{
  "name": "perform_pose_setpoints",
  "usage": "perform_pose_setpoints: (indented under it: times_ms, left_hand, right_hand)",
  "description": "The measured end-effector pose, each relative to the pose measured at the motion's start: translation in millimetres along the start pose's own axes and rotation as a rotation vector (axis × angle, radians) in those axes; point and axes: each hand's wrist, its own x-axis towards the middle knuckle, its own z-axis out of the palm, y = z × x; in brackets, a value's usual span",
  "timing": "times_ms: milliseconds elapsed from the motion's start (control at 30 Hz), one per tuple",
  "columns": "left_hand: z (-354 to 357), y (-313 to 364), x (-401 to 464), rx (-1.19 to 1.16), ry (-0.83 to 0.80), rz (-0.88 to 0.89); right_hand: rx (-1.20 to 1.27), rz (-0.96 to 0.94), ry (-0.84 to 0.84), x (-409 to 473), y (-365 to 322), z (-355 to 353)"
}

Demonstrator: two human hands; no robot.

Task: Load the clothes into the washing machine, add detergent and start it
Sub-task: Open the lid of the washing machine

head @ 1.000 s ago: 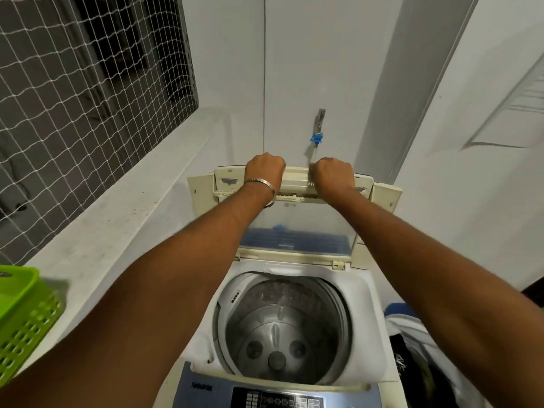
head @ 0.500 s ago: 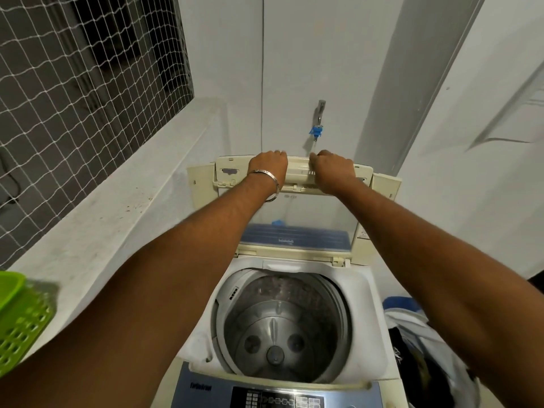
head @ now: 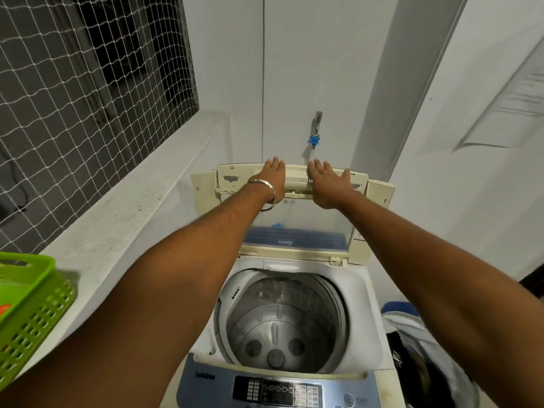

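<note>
A top-loading washing machine (head: 368, 293) stands below me with its folding lid (head: 297, 231) raised upright against the wall. Its steel drum (head: 282, 322) holds no clothes. My left hand (head: 272, 179), with a metal bangle on the wrist, rests flat with fingers spread on the lid's top edge. My right hand (head: 328, 182) lies flat beside it, fingers apart, also against the top edge. Clothes (head: 418, 357), white, dark and blue, are piled in a heap at the lower right beside the machine. The control panel (head: 276, 390) is at the bottom.
A green plastic basket (head: 26, 304) sits on the white ledge (head: 123, 219) at the left, below a netted window (head: 82, 92). A tap with a blue fitting (head: 315, 134) is on the wall behind the lid. White walls close in at the right.
Both hands have uncurled from gripping the lid's top edge and now lie flat and spread on it. The lid stays upright.
</note>
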Motion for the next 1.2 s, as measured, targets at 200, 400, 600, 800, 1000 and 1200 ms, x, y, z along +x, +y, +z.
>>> perform_pose_setpoints:
  times_ms: [200,400,600,800,1000,1200]
  left_hand:
    - [5,4,-17,-0.013,-0.006,-0.003]
    - [11,1,-36,0.001,0.042,-0.006]
    - [23,-2,-46,-0.021,0.033,0.003]
    - [44,6,-63,-0.099,0.147,0.047]
    - [84,23,-79,-0.117,0.099,0.061]
    - [106,64,-113,-0.126,0.07,0.048]
  right_hand:
    - [0.012,0.017,-0.027,-19,-6,1]
    - [0.003,0.019,-0.023,-38,-2,3]
    - [0.008,0.023,-0.006,-48,4,19]
    - [0.024,0.005,0.139,-67,-1,37]
    - [0.05,0.005,0.115,-103,9,63]
    - [0.092,0.01,0.016,-150,46,80]
